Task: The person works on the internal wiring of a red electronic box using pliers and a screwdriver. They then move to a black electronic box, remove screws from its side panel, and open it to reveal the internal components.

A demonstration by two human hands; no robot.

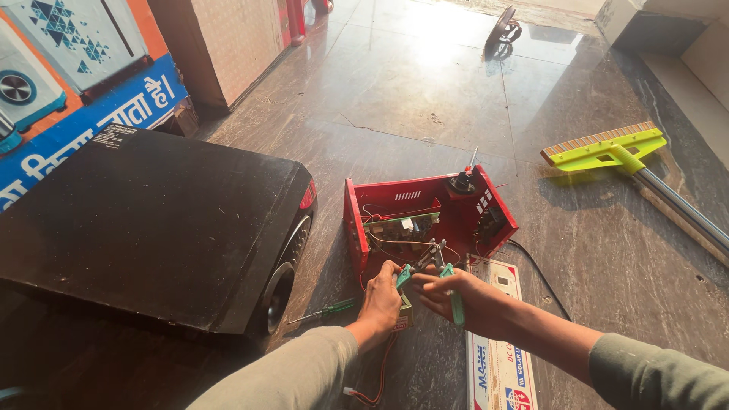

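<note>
Red case: an open red sheet-metal box point(425, 216) stands on the glossy grey stone floor point(425, 99), its top off, so the inside shows.
Inside the case: a green circuit board point(402, 225) sits across the left half with loose red and pale wires around it; a dark round part with a thin metal stem point(463, 181) rises at the back corner, and a black block point(490, 222) sits against the right wall (finer parts are too small to tell).
Pliers: a pair of metal pliers with teal plastic handles point(437, 273) is held at the front edge of the case, the nose pointing into it among the wires.
Right hand: the right hand point(452, 292) has its grip closed around the teal handles.
Left hand: the left hand point(381, 300) is just beside the pliers, fingers curled in at the front edge of the case; whether that grip pinches a wire I cannot tell.
Screwdriver: a small green-handled screwdriver point(323, 311) lies on the floor just left of the left hand.
Speaker cabinet: a large black box with round speaker cones on its side point(152, 228) lies on the floor left of the case.
Flat panel: a white printed panel point(497, 357) lies flat on the floor beneath the right forearm.
Broom: a lime-green brush head on a metal pole point(607, 148) lies well apart, to the right.
</note>
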